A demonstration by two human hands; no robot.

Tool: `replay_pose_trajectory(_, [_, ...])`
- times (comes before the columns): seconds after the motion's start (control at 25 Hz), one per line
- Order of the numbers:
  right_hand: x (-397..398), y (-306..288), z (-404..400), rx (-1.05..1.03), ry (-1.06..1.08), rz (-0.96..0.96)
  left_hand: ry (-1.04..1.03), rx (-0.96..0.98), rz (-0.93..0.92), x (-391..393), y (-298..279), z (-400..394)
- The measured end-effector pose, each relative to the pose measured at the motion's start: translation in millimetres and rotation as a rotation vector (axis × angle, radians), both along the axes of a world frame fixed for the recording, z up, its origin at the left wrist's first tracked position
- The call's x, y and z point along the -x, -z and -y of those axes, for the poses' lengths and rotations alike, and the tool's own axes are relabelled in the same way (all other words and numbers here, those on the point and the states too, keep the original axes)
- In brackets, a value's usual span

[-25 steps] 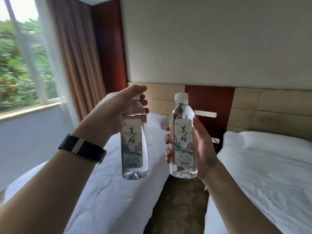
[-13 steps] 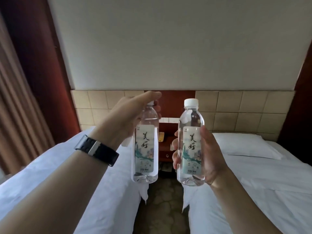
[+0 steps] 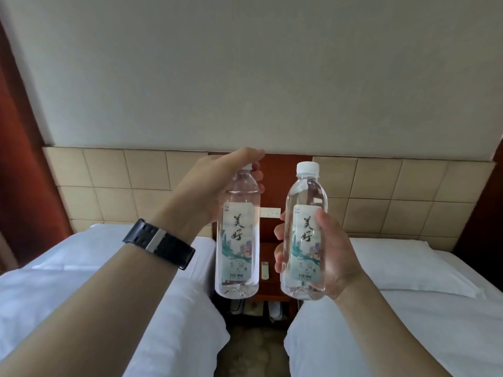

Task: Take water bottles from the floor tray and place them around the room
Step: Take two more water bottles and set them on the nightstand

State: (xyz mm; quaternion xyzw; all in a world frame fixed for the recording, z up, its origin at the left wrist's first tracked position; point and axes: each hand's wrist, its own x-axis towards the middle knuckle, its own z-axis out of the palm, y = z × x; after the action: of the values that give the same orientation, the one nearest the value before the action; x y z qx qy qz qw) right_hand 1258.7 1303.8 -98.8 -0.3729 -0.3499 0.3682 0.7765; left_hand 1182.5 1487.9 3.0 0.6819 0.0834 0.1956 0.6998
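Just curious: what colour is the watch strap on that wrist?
Black, with a silver metal loop; the head view shows the watch strap clearly.

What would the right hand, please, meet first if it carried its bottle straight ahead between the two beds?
Probably the nightstand: the right hand and its bottle line up with it, and nothing shows in the gap between. Depth is hard to judge, so the headboard behind may be nearer than it looks.

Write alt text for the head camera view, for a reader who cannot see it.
Two hands hold full, labelled water bottles upright: the left hand grips the left bottle near its neck, the right hand grips the right bottle around its label. Beyond them, a wooden nightstand stands between two white beds.
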Motion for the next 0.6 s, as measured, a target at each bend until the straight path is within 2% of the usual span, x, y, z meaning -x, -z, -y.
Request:
replay_pose_trajectory(0.32, [-226, 19, -155, 0.045, 0.118, 0.032, 0.061, -0.006, 0.023, -245, 22, -156])
replay_pose_trajectory(0.48, [-335, 31, -204, 0.059, 0.189, -0.007, 0.106, 0.021, 0.025, -358, 33, -209])
replay_pose_trajectory(0.6, [-428, 54, -234, 0.102, 0.175, -0.033, 0.11, 0.028, 0.045, -447, 62, -244])
